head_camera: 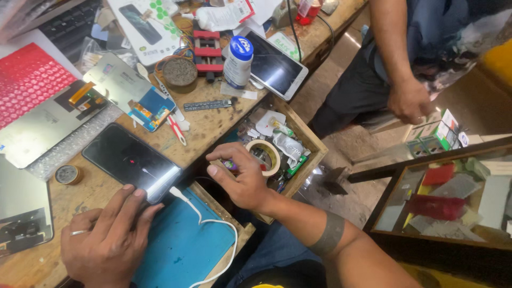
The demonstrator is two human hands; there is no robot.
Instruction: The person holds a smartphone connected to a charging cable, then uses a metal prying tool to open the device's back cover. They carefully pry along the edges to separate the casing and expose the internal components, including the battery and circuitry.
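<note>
Reaching into the open wooden drawer point(312, 143) with our right hand point(240, 178), we have the fingers bent over the clutter beside the roll of tape point(265, 155), touching small items there, though we cannot tell whether anything is pinched. Our left hand point(106, 234) lies flat and relaxed on the table point(213, 125), fingertips on the near edge of the dark phone point(130, 160), whose white cable point(205, 224) trails over the blue mat point(176, 250). We judge it best to pin the phone steady and sift gently, not snagging that cable.
</note>
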